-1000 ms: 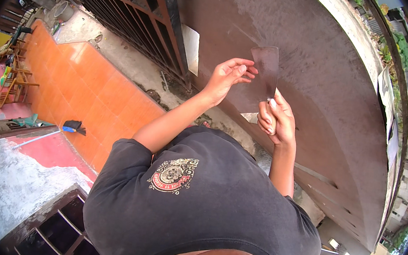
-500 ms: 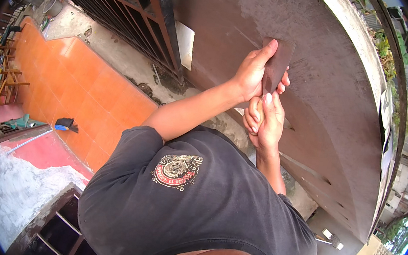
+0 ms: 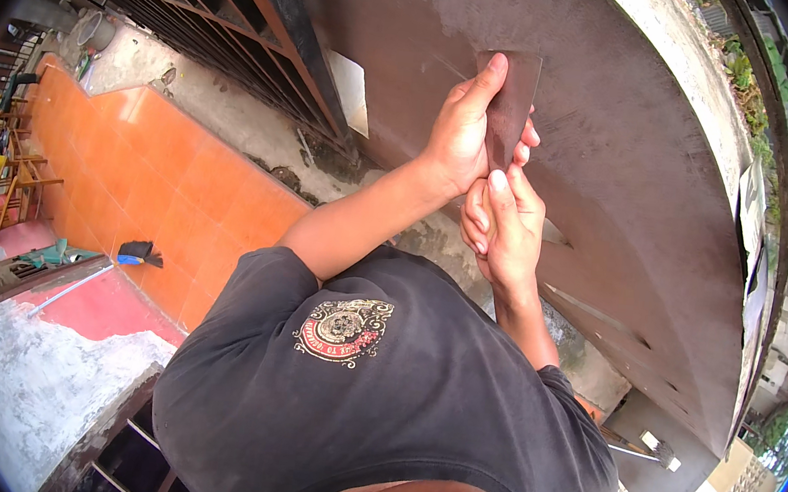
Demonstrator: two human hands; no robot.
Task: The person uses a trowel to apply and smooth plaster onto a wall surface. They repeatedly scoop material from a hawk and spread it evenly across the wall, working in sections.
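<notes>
A flat, dark scraper (image 3: 512, 110) with a broad blade is held up in front of a brown-grey wall (image 3: 635, 146). My left hand (image 3: 463, 138) grips the blade, its thumb lying along the near face and its fingertips showing past the far edge. Just below, my right hand (image 3: 509, 224) is closed around the scraper's handle, with the thumb pointing up toward the blade. The fingers hide the handle. Both hands touch or nearly touch each other. Whether the blade's top edge meets the wall, I cannot tell.
A dark metal gate (image 3: 244, 29) stands left of the wall. Orange tiles (image 3: 171, 175) cover the floor behind, with a broom (image 3: 134, 255) and wooden chairs (image 3: 22, 178). A brush (image 3: 659, 452) is at lower right. Plants (image 3: 755, 101) grow beyond the wall's edge.
Both hands and the scraper have shifted slightly left and up in the view. My right fingers now cover the handle, which showed pale between them before.
</notes>
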